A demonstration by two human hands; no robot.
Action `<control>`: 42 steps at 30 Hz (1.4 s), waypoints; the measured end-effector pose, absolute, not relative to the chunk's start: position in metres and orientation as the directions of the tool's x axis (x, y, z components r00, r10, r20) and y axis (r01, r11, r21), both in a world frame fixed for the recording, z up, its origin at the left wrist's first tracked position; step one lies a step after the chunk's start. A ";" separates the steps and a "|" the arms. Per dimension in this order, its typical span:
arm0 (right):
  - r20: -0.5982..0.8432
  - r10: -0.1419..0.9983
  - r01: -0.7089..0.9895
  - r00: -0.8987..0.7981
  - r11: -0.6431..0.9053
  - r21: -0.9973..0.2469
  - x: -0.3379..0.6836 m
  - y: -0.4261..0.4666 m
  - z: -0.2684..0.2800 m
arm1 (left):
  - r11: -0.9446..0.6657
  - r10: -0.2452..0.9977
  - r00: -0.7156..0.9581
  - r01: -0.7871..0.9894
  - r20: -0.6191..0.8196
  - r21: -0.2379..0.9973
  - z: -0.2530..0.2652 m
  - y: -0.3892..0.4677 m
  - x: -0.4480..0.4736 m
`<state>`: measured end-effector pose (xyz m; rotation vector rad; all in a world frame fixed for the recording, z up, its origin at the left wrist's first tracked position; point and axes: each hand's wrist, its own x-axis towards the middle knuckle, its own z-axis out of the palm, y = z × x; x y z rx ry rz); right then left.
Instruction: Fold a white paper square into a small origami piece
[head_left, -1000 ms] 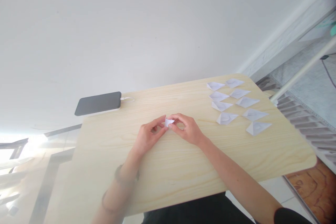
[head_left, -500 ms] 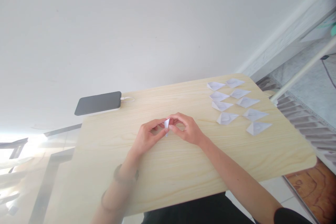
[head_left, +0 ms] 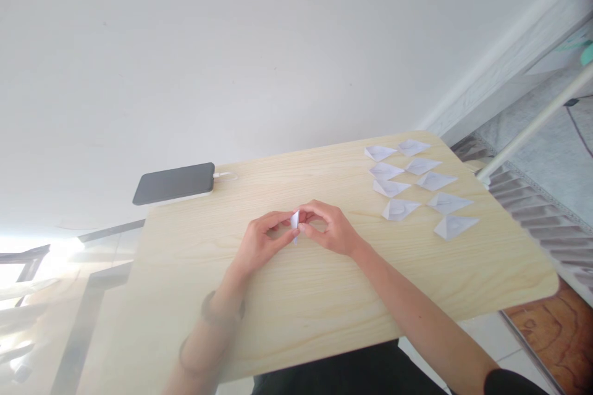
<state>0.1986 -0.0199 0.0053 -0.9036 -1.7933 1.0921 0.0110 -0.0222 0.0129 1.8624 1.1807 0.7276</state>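
Note:
A small folded white paper piece (head_left: 295,221) stands on edge between my two hands, above the middle of the table (head_left: 324,296). My left hand (head_left: 264,237) pinches it from the left with thumb and fingers. From the right, my right hand (head_left: 330,228) pinches the same paper, thumb below and fingertips above. The fingertips of both hands nearly meet around it and hide part of it. Several pointed folded paper pieces (head_left: 401,210) lie in two rough columns on the right side of the table.
A dark phone or power bank (head_left: 176,183) with a white cable (head_left: 226,174) lies at the table's far left edge. A white wall (head_left: 278,62) rises behind the table. A pale pole (head_left: 532,126) slants past the right side.
The paper between my fingers has turned slightly and looks narrower, more edge-on. Both hands stay in nearly the same place.

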 end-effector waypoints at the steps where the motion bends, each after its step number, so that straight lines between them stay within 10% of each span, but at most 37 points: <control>1: 0.280 0.874 0.154 -0.396 0.365 -0.918 0.199 -0.020 0.005 | -0.246 0.915 0.400 0.458 0.049 0.854 0.013 -0.022 0.011; 30: 0.212 0.970 0.640 -0.116 0.236 -0.731 0.182 -0.025 0.000 | -0.400 0.915 0.204 0.568 0.348 0.720 0.005 -0.028 0.026; 42: 0.382 0.905 0.627 -0.189 0.411 -0.662 0.177 -0.026 -0.003 | -0.324 0.917 0.235 0.910 0.321 0.259 0.003 -0.032 0.037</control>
